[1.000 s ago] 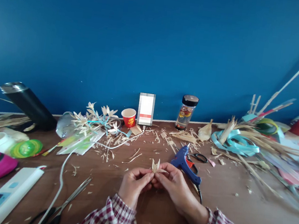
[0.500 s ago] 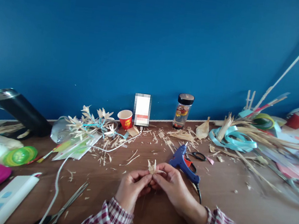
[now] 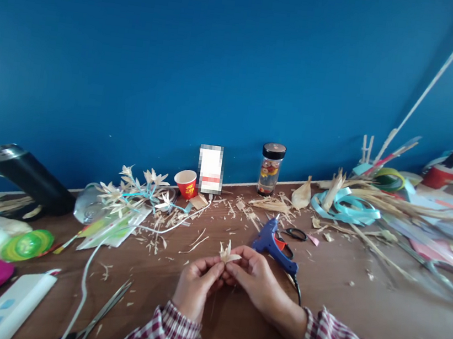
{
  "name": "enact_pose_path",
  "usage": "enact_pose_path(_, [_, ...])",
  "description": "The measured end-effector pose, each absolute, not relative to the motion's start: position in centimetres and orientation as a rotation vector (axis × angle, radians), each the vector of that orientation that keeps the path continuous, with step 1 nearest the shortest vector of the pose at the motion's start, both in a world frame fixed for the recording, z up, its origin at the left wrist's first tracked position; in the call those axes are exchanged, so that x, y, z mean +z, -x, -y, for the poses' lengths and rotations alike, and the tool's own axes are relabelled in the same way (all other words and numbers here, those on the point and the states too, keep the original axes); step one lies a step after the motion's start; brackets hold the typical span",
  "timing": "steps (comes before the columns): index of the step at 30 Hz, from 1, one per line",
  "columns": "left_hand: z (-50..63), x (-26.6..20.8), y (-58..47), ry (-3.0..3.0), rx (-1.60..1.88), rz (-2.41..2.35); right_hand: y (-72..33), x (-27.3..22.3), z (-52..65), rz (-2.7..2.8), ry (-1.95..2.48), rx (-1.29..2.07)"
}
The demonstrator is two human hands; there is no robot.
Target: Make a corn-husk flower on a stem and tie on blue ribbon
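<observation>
The glue gun (image 3: 266, 238) lies on the table (image 3: 153, 279), and its nozzle points toward the wall (image 3: 224, 58). The flower (image 3: 224, 253), pale and with narrow petals, is in front of the gun and to its left, held between the two hands. Some petals stand up, and one leans to the right, on the side of the gun.

The left hand (image 3: 196, 283) has its thumb and forefinger brought together at the base of the flower, with hardly any gap. The right hand (image 3: 257, 282), which is nearest to the gun, also pinches the flower, from the right side; I cannot tell whether it grips the base or the leaning petal. Some fingertips are hidden.

Behind the gun are pale scraps (image 3: 272, 204) and the upright jar (image 3: 269, 176). Behind the gun and to its right are the husk (image 3: 301, 195) and the blue ribbon (image 3: 366, 216). To the left of the gun and farther back are the cup (image 3: 185, 184) and the bunch (image 3: 154, 177) of similar flowers. Well to the left of the gun and in front of it lie the scissors (image 3: 108, 300).
</observation>
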State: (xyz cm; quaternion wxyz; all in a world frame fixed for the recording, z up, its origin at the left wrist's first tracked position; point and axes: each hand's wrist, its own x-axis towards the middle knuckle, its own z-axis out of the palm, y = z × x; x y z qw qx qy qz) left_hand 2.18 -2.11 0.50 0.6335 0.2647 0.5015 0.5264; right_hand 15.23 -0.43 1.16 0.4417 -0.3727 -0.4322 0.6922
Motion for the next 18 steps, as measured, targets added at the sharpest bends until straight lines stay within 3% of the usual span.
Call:
enact_pose_path(6, [1.8,1.3,-1.8,-0.465,1.253,-1.045,-15.9,2.0,0.5,1.308,0.973,1.559])
enact_pose_path(18, [1.3,2.1,-0.9,-0.311,1.293,-0.999,-20.1,5.3,2.5,1.854,1.185,0.911])
